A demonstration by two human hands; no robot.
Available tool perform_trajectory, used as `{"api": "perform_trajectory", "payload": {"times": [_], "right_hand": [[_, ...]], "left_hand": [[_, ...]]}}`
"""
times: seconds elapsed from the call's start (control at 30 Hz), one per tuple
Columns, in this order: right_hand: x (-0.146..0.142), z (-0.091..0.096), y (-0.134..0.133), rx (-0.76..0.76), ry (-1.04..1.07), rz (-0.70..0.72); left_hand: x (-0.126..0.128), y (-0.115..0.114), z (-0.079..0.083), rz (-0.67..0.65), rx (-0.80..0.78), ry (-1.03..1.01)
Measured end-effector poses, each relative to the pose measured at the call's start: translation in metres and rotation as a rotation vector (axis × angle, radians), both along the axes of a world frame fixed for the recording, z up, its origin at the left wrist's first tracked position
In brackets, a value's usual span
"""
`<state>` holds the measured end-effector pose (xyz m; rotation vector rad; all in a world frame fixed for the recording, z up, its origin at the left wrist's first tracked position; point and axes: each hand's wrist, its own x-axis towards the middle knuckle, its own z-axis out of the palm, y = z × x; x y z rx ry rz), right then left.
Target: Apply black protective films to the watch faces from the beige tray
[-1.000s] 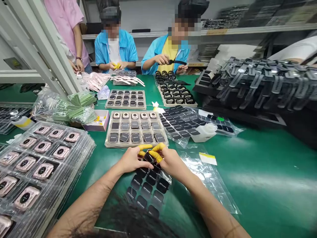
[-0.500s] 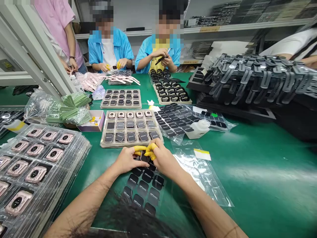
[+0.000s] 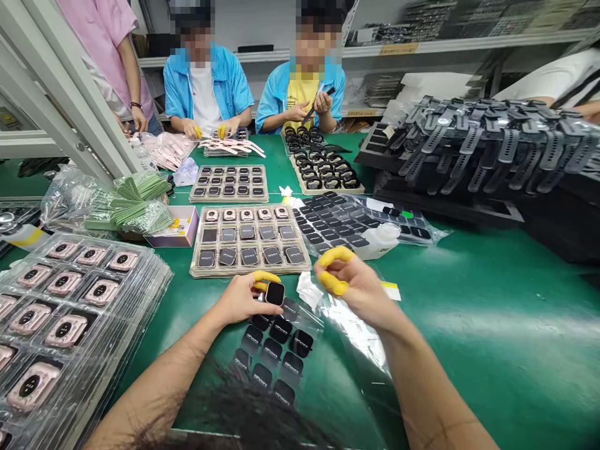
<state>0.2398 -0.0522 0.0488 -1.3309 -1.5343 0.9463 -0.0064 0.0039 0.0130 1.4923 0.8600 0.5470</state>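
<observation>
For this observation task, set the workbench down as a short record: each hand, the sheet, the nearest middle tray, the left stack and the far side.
Left hand: holds a strapless watch, dark screen showing
Right hand: apart from the watch, near a crumpled white tissue; grip unclear
Sheet: clear, with dark rounded squares, between the forearms
Middle tray: three rows of five compartments
Left stack: clear trays; pink watch cases on top
Far side: two people in blue jackets

Left hand (image 3: 241, 301): one finger partly hidden behind the watch (image 3: 275, 294). Right hand (image 3: 356, 284) slightly blurred; grip unclear. Hair (image 3: 246, 409) covers lower film sheet (image 3: 281, 330). Tray stack (image 3: 140, 289) cut by left edge. Shelf label (image 3: 398, 49) illegible.
</observation>
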Motion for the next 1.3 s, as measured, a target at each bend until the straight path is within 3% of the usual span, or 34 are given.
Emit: {"api": "perform_trajectory", "payload": {"times": [0.07, 0.17, 0.23, 0.43, 0.63, 0.8, 0.9, 1.03, 1.13, 1.3], "right_hand": [[0.021, 0.006, -0.002, -0.119, -0.034, 0.104], [0.034, 0.003, -0.001, -0.306, -0.301, 0.342], [0.033, -0.003, 0.002, -0.327, -0.471, 0.403], [0.029, -0.020, 0.014, 0.000, -0.559, 0.197], [0.031, -0.027, 0.018, 0.099, -0.599, 0.106], [-0.010, -0.026, 0.010, 0.232, -0.379, 0.158], [-0.039, -0.035, 0.007, 0.385, -0.445, 0.166], [-0.044, -0.042, 0.008, 0.555, -0.478, 0.128], [-0.038, -0.040, 0.011, 0.603, -0.427, 0.226], [-0.035, -0.035, 0.011, 0.553, -0.457, 0.124]], "left_hand": [[-0.003, 0.003, 0.001, -0.060, -0.049, -0.037], [-0.009, 0.006, 0.003, -0.161, -0.106, -0.073], [-0.011, 0.007, 0.005, -0.198, -0.133, -0.083], [-0.005, 0.004, 0.007, -0.031, -0.141, -0.094], [0.002, 0.000, 0.004, 0.048, -0.009, -0.028], [0.003, -0.002, -0.002, 0.087, 0.103, 0.010], [0.004, -0.003, -0.006, 0.074, 0.134, 0.013], [0.004, -0.003, -0.007, 0.106, 0.131, -0.017], [0.004, -0.003, -0.007, 0.096, 0.144, 0.026], [0.003, -0.003, -0.005, 0.066, 0.162, 0.058]]}}
